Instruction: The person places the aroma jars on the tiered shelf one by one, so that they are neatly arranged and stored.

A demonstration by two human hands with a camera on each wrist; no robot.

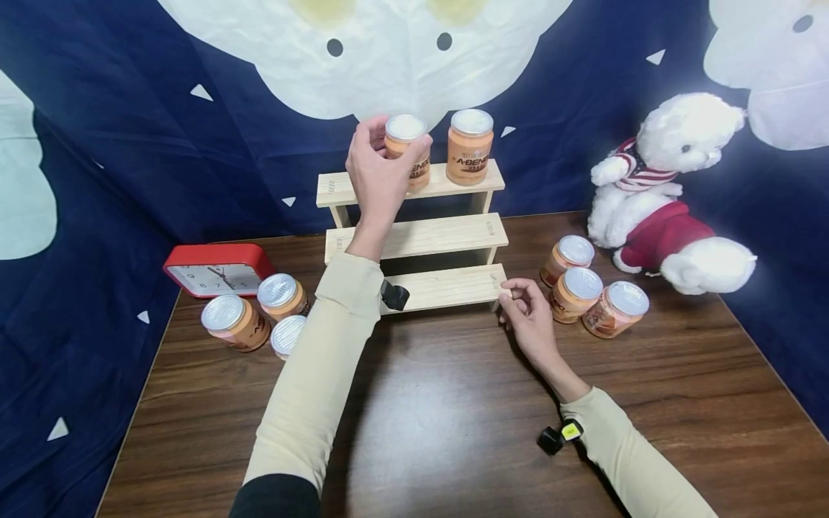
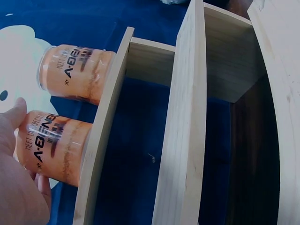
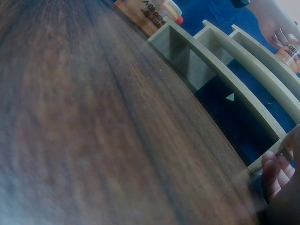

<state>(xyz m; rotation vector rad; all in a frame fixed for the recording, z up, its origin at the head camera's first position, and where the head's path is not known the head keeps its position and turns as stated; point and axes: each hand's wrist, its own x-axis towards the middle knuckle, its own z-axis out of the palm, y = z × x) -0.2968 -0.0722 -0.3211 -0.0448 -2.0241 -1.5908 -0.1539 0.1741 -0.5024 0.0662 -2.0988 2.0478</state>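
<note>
Before me, on a brown wooden table: a pale stepped wooden rack, two orange cylindrical jars on its far step; left, three jars before a red rectangular clock; right, three more jars beside white plush bears.

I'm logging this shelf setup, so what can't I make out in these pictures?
Head view: some of the held can, behind the left hand.
Head view: part of the nearest left-side can, behind the left sleeve.
Right wrist view: much of the right hand, cut off by the right edge.
</note>
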